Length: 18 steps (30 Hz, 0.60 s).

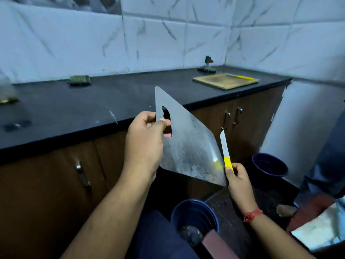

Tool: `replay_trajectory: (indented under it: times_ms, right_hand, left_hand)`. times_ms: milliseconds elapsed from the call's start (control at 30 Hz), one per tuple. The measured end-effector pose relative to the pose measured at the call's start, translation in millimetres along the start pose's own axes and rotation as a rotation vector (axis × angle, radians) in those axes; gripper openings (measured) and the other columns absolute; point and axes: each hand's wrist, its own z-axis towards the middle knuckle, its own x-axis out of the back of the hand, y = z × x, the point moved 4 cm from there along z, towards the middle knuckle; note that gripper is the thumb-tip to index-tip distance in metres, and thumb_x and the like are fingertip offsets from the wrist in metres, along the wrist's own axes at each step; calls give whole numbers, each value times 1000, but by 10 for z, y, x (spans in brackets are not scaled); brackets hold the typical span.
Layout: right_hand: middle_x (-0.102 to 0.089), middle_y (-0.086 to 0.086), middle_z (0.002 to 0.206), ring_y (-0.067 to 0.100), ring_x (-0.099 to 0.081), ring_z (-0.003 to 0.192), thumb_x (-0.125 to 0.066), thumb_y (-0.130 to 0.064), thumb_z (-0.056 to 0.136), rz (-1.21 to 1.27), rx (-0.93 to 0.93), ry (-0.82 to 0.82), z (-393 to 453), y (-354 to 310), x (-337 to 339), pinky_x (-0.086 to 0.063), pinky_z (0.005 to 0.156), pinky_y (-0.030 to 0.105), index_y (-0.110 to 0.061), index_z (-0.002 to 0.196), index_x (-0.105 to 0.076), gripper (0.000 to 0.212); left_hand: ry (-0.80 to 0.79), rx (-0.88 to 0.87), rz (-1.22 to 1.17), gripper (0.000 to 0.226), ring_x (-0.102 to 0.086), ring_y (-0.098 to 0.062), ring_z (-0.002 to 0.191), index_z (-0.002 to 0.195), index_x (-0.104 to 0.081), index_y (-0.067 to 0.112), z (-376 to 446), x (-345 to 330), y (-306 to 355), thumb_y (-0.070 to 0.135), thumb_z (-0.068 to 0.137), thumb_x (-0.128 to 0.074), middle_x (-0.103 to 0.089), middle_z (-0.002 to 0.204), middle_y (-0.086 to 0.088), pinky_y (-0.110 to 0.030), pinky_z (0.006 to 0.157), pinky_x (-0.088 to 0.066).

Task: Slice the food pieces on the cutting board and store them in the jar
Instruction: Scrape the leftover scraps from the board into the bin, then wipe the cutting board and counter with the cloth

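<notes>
My left hand (pixel 144 141) grips a thin translucent cutting sheet (pixel 188 146) by its handle hole and holds it tilted in the air in front of the counter. My right hand (pixel 237 176) holds a small knife (pixel 225 152) by its yellow handle, blade pointing up, just right of the sheet's lower edge. A wooden cutting board (pixel 225 81) lies on the black counter (pixel 93 107) at the far right, with a second yellow-handled knife (pixel 244 77) on its far edge. No jar is in sight.
A blue bin (pixel 194 215) stands on the floor below the sheet and a dark purple one (pixel 268 165) to the right. Brown cabinet doors (pixel 56 174) run under the counter. Small green items (pixel 79 80) lie on the counter's left side. Marbled tiles cover the wall.
</notes>
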Motion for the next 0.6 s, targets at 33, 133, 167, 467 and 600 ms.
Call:
replay_trajectory:
  times_ms: [33, 133, 167, 467, 600]
  right_hand:
    - [-60, 7, 100, 22, -56, 94, -50, -21, 98, 21, 16, -1, 8, -158, -38, -46, 82, 42, -16, 98, -59, 10]
    - [-60, 7, 99, 21, -56, 88, -50, -22, 97, 58, 42, -19, 45, -553, -152, -43, 70, 34, -16, 95, -58, 10]
    - [-61, 7, 97, 19, -55, 86, -51, -21, 97, 66, 54, -28, 58, -697, -194, -40, 67, 32, -16, 94, -58, 10]
    - [-61, 7, 87, 19, -53, 72, -52, -22, 95, 158, 226, -267, 194, -2100, -1029, -40, 63, 32, -16, 90, -59, 11]
    - [-59, 12, 101, 18, -53, 74, -51, -27, 94, 103, 298, -404, 231, -2577, -1619, -37, 60, 29, -19, 88, -57, 11]
  left_hand:
    - [12, -27, -9, 9, -69, -19, 68, 91, -64, 11, 14, 89, 121, 8, 95, -57, -76, 85, -1, -39, 72, -54]
    - [53, -67, -39, 8, -66, -13, 58, 93, -62, 5, 63, 347, 424, 3, 95, -55, -77, 85, -5, -27, 58, -52]
    - [69, -70, -49, 8, -66, -14, 56, 91, -62, 6, 88, 440, 510, 2, 94, -55, -77, 86, -6, -25, 53, -52]
    - [307, -119, -8, 14, -71, -30, 77, 80, -61, 12, 630, 1812, 1003, 2, 89, -57, -77, 85, -10, -44, 74, -58]
    - [431, -64, 43, 19, -65, -24, 63, 70, -60, 11, 837, 2491, 973, 1, 85, -59, -71, 66, -4, -31, 62, -55]
